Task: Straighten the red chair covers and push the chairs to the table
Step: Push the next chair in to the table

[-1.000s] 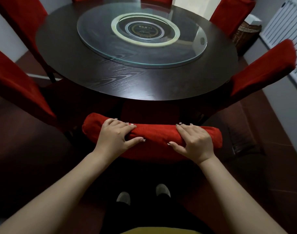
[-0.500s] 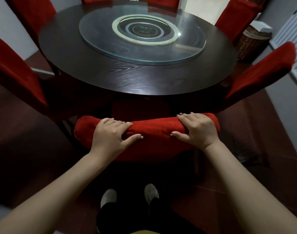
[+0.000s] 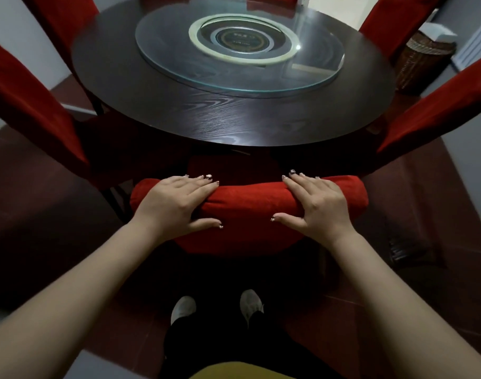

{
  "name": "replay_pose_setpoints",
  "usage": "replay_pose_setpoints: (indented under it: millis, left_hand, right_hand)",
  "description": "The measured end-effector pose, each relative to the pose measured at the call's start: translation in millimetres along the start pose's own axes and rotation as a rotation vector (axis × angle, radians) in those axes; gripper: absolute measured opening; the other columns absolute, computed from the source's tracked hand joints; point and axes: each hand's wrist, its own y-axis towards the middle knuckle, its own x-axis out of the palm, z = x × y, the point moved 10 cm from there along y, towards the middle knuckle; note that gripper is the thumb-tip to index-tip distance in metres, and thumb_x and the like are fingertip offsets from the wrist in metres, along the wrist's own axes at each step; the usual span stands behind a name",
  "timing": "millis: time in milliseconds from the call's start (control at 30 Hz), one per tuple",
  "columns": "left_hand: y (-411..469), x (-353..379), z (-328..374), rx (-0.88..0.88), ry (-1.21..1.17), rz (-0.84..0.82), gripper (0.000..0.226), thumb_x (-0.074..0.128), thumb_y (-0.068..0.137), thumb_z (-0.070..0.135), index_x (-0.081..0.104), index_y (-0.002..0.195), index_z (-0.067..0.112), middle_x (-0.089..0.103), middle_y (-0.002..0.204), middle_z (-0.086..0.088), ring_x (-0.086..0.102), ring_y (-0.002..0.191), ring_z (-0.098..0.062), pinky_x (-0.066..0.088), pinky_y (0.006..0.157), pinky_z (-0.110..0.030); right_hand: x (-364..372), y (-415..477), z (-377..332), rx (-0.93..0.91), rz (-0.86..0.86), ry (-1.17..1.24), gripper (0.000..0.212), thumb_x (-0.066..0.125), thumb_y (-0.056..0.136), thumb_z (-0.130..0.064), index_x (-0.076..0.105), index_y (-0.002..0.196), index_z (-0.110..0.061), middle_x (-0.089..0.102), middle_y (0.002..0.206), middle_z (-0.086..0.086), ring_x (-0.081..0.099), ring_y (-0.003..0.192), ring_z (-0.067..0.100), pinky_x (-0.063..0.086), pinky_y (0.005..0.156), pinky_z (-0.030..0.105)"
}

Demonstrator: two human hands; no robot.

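Ten straight fingers (image 3: 198, 185) against red chair cover (image 3: 247, 201)

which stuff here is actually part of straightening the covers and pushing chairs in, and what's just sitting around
Part of the job:
- red cover on the near chair back
- left hand and right hand, both resting on it
- round table
- left chair and right chair

Just sitting around:
- glass turntable
- wicker basket
- radiator
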Motion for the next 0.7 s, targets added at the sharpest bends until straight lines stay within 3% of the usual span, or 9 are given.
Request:
replay_pose_setpoints:
  millis: [400,700]
  left_hand:
    - [3,-3,-11,-0.008,0.011,0.103,0.064,0.054,0.081,0.062,0.068,0.113,0.009,0.069,0.111,-0.004,0.067,0.101,-0.017,0.050,0.090,-0.033]
    - [27,8,-36,-0.058,-0.004,0.012,0.066,0.051,0.078,0.063,0.069,0.112,0.009,0.070,0.109,-0.005,0.068,0.097,-0.019,0.051,0.085,-0.034]
  right_hand:
    - [-3,6,0,0.035,0.202,-0.047,0.070,0.051,0.075,-0.067,0.073,0.101,-0.006,0.071,0.105,0.013,0.070,0.094,0.026,0.055,0.078,0.039]
    - [11,33,10,0.113,0.109,0.010,0.069,0.052,0.073,-0.067,0.073,0.101,-0.008,0.071,0.107,0.012,0.069,0.096,0.027,0.054,0.081,0.040]
